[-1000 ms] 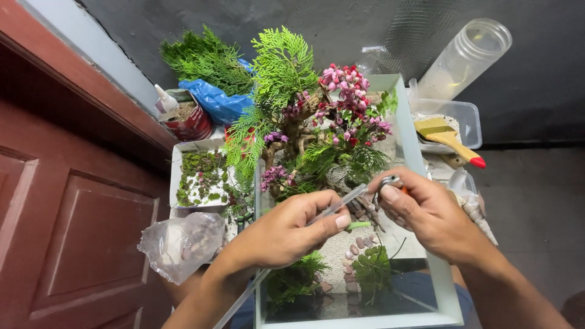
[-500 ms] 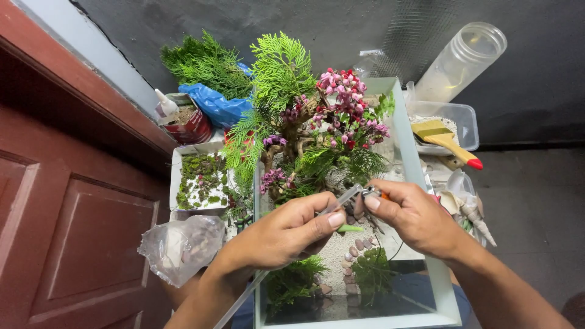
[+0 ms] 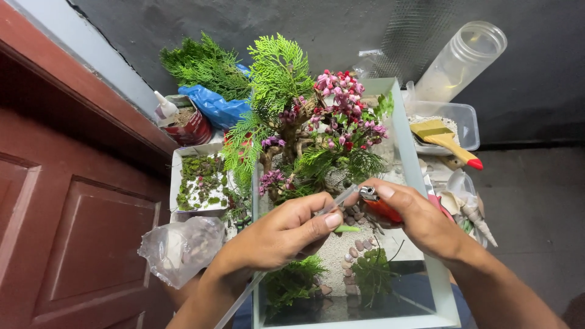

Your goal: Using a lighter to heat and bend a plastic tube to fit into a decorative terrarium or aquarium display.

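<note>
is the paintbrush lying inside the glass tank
No, the paintbrush rests on a clear plastic tub outside the glass tank, to its right.

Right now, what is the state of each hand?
Left hand: closed, holding a thin clear stick.
Right hand: closed, holding an orange lighter.

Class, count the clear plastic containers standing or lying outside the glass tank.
2: a jar lying tilted at the back right, and a tub below it holding sand and a brush. The plants may hide others.
</note>
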